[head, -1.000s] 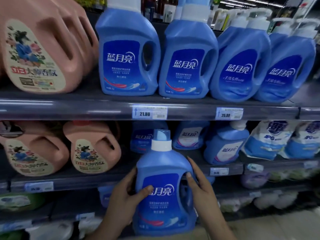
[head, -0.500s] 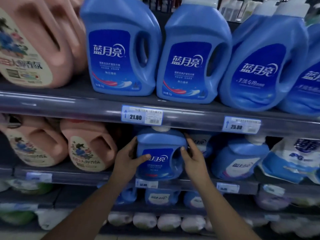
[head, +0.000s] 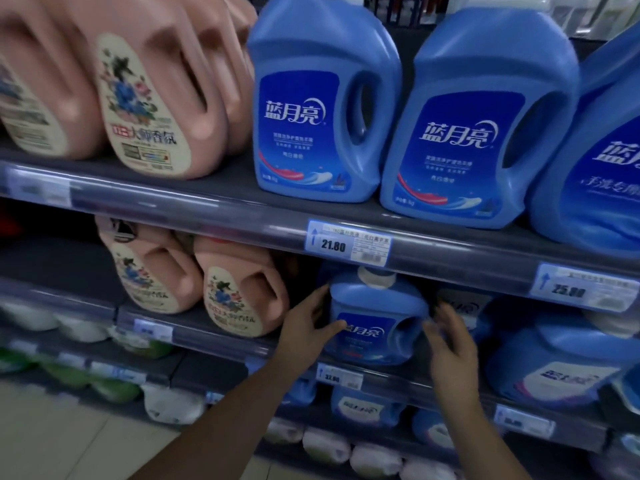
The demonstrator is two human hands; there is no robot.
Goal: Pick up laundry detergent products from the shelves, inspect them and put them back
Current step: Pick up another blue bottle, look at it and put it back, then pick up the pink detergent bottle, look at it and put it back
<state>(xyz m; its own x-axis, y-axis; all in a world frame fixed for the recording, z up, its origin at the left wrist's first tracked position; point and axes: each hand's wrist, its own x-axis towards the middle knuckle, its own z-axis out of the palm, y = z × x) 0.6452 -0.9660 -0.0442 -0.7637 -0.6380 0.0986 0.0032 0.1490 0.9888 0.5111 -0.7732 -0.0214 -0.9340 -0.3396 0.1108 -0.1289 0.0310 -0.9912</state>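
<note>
The blue detergent bottle [head: 375,323] stands upright on the middle shelf [head: 221,341], straight under the 21.80 price tag [head: 348,244], and it sits between the two hands. The left grip [head: 308,327] lies against the bottle's left side, released rather than clenched: its fingers run straight up past the bottle's shoulder and its thumb rests flat on the front label. The right grip [head: 450,344] is at the handle side, fingers loosely spread and smeared by motion; it looks just clear of the plastic, though the blur makes it impossible to say whether the thumb touches. A second ago the bottle was held out in front of the lower shelves with both hands round it. Half a second ago it was already going in under the shelf rail with a palm on each side. Now it is set on the shelf, the right grip has come off the handle side and only the left one plainly touches it. The bottle is mid-blue plastic with a pale cap half hidden behind the rail above it. A darker blue label carries white Chinese characters with a reddish streak low down, and an oval handle opening is cut through its right side. A 32.80 price tag [head: 337,377] sits on the rail just below it. Pink detergent jugs [head: 242,289] stand to its left, and larger blue bottles [head: 325,98] of the same brand stand on the shelf above.
</note>
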